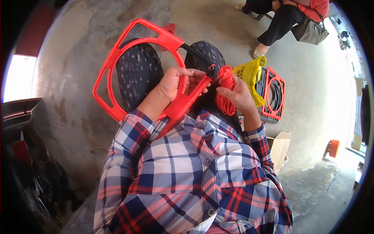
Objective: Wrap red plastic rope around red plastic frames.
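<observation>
A flat frame [171, 41] with a round opening rests across my lap, most of it wound tightly in red cord. One side of it shows a bare black bar [196, 54]. My left hand [171, 84] reaches through the opening and is closed on the frame near the corner where the red winding meets the black. In my right hand [240, 97] is a bundle of red cord [226, 74], its loops hanging below the fingers. A thin red strand loops around the black corner between the hands.
Right of my knees stands a yellow printed plastic piece [245, 74], beside stacked black frames with a red-wound frame [282, 97] on top. A cardboard box [281, 148] is near my right elbow. Another person [286, 21] sits at the far right with a grey bag [311, 33].
</observation>
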A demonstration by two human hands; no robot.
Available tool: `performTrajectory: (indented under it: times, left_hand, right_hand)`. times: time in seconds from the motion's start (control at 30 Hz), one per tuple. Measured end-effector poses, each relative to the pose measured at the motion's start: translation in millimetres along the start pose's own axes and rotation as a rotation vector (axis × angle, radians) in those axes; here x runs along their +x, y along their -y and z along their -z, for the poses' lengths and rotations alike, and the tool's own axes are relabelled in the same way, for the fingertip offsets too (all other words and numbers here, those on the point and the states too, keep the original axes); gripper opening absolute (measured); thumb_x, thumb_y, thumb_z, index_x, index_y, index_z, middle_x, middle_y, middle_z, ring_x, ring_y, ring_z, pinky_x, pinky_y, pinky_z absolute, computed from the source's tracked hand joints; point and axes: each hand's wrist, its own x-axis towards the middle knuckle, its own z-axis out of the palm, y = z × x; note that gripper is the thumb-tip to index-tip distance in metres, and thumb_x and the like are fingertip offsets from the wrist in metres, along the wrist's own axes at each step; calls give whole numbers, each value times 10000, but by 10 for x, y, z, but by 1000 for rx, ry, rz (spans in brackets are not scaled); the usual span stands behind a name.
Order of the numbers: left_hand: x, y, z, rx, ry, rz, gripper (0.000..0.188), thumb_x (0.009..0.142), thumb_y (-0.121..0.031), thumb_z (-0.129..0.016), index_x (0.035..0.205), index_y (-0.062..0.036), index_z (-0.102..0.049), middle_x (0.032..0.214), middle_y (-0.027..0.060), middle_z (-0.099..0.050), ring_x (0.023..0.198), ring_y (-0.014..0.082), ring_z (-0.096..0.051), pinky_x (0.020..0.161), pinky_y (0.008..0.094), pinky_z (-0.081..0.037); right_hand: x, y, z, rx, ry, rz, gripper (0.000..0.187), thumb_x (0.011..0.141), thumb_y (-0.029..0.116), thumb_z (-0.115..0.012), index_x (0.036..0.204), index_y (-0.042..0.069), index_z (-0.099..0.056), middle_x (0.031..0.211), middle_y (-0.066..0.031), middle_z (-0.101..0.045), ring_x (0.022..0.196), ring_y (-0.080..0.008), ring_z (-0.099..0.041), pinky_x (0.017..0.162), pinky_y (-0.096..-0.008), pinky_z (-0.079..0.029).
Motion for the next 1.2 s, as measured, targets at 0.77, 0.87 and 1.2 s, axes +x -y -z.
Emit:
performTrajectory:
  times: [0.77, 0.87, 1.2]
  left_hand:
    - [-31, -46, 75, 157, -222, -138, 473, 923, -304, -502, 1243, 44, -528, 1161, 167, -618, 1006, 293, -632, 876, 400, -527]
    - [-49, -37, -71, 163, -156, -257, 531, 905, -334, -528, 1265, 57, -513, 1235, 168, -576, 1130, 262, -558, 945, 402, -488]
    - [-32, 64, -160, 30, -114, -285, 440, 875, -309, -541, 1176, 9, -580, 1110, 152, -655, 1002, 292, -634, 891, 428, -494]
  right_hand:
    - [-470, 142, 790, 625, -435, -133, 444, 859, 161, -487, 1263, -24, -492, 1049, -117, -610, 956, -191, -606, 854, -343, -501]
    - [-376, 267, 395, -244, 288, -183, 500, 792, 143, -636, 1257, 4, -513, 943, -57, -599, 879, -184, -594, 761, -327, -473]
    - [311, 212, -112, 209, -9, 12, 654, 742, 14, -592, 1374, 24, -423, 1111, -155, -560, 998, -232, -560, 888, -313, -458]
